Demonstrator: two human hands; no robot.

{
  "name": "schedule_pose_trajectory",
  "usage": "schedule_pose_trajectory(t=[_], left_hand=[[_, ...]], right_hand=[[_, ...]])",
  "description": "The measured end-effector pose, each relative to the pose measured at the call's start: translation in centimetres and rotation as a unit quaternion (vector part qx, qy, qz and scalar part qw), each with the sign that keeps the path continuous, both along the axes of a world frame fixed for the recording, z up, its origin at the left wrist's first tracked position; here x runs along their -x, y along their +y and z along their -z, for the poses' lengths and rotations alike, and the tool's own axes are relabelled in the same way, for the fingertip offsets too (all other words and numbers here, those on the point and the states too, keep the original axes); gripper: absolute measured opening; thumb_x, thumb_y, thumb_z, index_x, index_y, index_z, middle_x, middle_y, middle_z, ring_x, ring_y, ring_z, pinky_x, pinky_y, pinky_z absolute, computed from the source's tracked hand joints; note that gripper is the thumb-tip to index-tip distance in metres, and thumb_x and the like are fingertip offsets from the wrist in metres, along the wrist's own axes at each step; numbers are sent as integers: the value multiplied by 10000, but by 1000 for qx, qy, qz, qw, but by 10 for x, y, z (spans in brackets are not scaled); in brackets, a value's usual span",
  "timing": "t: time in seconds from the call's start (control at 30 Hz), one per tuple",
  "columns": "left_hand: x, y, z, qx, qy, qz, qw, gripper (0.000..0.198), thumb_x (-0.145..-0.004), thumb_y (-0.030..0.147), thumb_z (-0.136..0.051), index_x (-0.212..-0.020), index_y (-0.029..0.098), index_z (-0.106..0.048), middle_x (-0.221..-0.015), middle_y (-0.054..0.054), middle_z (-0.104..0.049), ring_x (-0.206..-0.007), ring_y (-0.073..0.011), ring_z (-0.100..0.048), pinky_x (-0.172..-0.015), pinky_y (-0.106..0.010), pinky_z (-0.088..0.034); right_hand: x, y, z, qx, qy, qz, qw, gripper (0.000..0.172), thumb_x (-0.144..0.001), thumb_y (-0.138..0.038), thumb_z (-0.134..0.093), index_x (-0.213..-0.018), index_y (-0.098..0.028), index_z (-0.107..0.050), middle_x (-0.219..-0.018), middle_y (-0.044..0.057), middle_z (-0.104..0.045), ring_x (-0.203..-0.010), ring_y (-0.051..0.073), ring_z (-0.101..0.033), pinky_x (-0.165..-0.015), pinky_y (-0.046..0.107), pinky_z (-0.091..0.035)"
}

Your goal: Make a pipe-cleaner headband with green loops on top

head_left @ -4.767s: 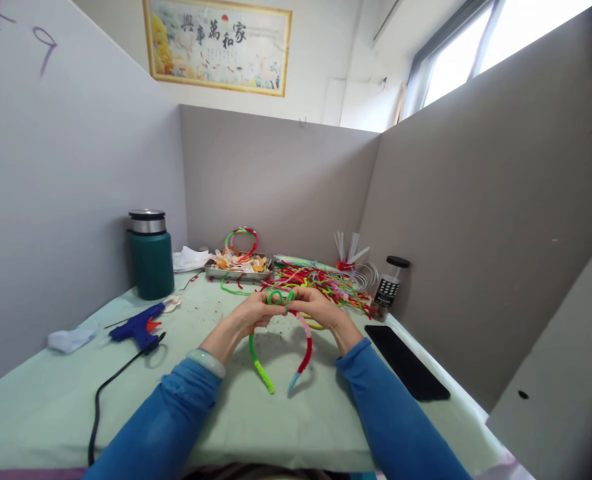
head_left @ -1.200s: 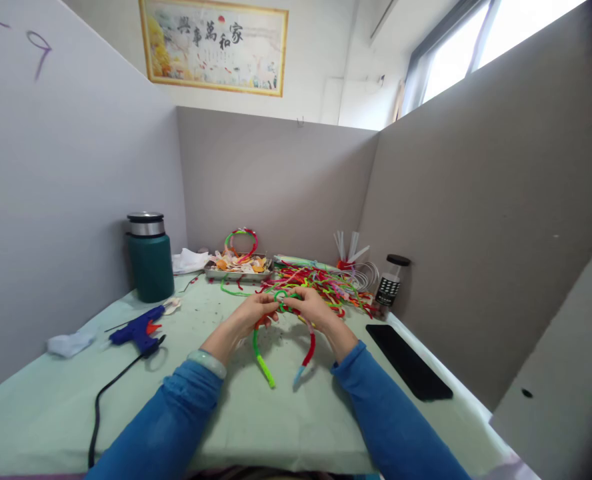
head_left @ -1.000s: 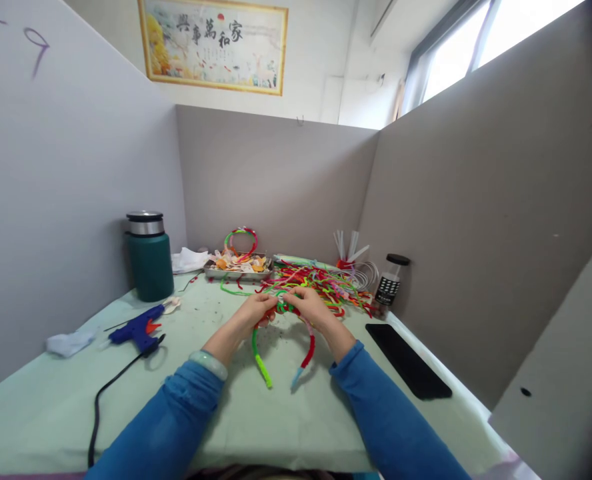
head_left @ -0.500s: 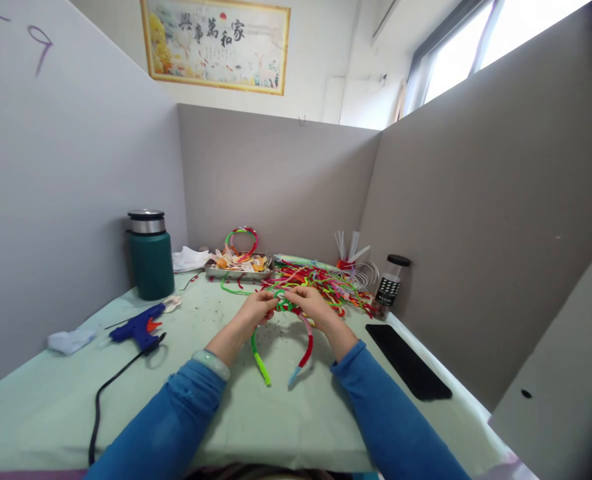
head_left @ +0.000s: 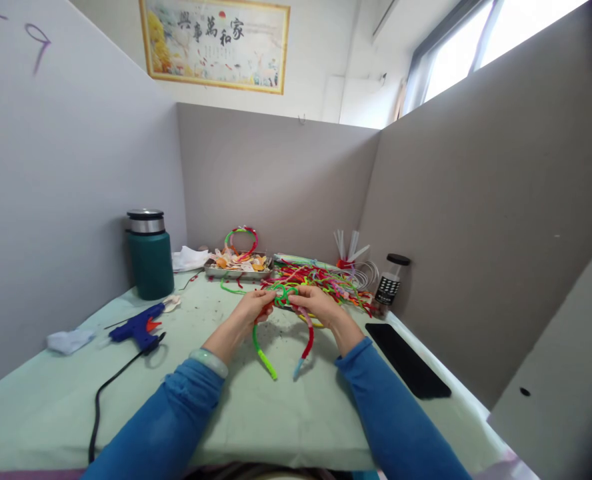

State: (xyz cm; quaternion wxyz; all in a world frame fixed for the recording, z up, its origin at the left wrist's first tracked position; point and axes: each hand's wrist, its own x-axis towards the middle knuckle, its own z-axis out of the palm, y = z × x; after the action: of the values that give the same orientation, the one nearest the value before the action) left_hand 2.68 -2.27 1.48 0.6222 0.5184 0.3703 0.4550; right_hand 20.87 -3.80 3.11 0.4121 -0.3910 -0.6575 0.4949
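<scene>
Between my hands, above the middle of the table, is a headband (head_left: 307, 342) wrapped in coloured pipe cleaners. Its two ends hang down, bright green on the left, red and pale blue on the right. Green pipe cleaner loops (head_left: 285, 295) sit on the top of its curve. My left hand (head_left: 254, 308) pinches the left side of the loops, fingers closed. From the right, my right hand (head_left: 320, 307) pinches the other side with thumb and forefinger. My fingers cover part of the headband's top.
Loose pipe cleaners (head_left: 321, 277) lie in a pile behind my hands. A metal tray (head_left: 236, 274) holds small cut pieces and a finished-looking hoop (head_left: 242, 233). At left are a blue glue gun (head_left: 137, 328) with its cord and a green flask (head_left: 151, 263). A jar (head_left: 389, 290) and black mat (head_left: 409, 362) lie right.
My hands have drawn slightly apart, and the green loops show more openly between them. The headband's hanging ends have shifted a little to the right.
</scene>
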Motion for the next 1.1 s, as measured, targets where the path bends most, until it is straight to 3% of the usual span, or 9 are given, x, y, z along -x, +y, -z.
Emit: schedule_pose_trajectory(t=[0.13, 0.37, 0.57, 0.83, 1.1], left_hand=[[3, -1, -1, 16, -20, 50, 998, 228, -696, 312, -665, -709, 143, -513, -472, 44, -425, -364, -32, -310, -340, -167, -128], [6, -7, -5, 54, -76, 149, 984, 271, -644, 293, -720, -774, 156, -524, -581, 44, -436, -440, -36, -388, -339, -139, -157], [4, -5, -6, 26, -55, 74, 995, 289, -616, 334, -736, -726, 144, -549, -539, 43, -421, -443, -43, -374, -359, -165, -171], [1, -7, -4, -23, 20, -5, 1000, 392, -522, 366, -788, -756, 126, -584, -510, 70, -374, -418, -22, -270, -382, -191, -97], [-1, -1, -1, -13, -66, 3, 998, 334, -499, 265, -776, -690, 143, -531, -491, 67, -387, -419, -34, -308, -370, -191, -112]], right_hand=[[1, -2, -2, 9, 42, -20, 999, 274, -621, -350, -732, -739, -139, -603, -602, -31, -536, -511, 70, -438, -491, 212, -329], [2, -7, -1, 59, 134, -123, 982, 310, -611, -325, -756, -832, -150, -626, -734, -3, -593, -612, 92, -521, -611, 245, -420], [2, -8, -5, 56, 90, -56, 993, 327, -650, -430, -706, -774, -156, -576, -592, -32, -535, -509, 84, -478, -538, 235, -417], [11, -1, 5, -42, -25, 32, 998, 209, -692, -338, -638, -776, -159, -571, -594, -35, -518, -481, 77, -467, -450, 202, -378], [25, 6, 13, -104, 9, 113, 988, 182, -677, -321, -607, -693, -173, -502, -519, -56, -497, -425, 80, -447, -421, 212, -361]])
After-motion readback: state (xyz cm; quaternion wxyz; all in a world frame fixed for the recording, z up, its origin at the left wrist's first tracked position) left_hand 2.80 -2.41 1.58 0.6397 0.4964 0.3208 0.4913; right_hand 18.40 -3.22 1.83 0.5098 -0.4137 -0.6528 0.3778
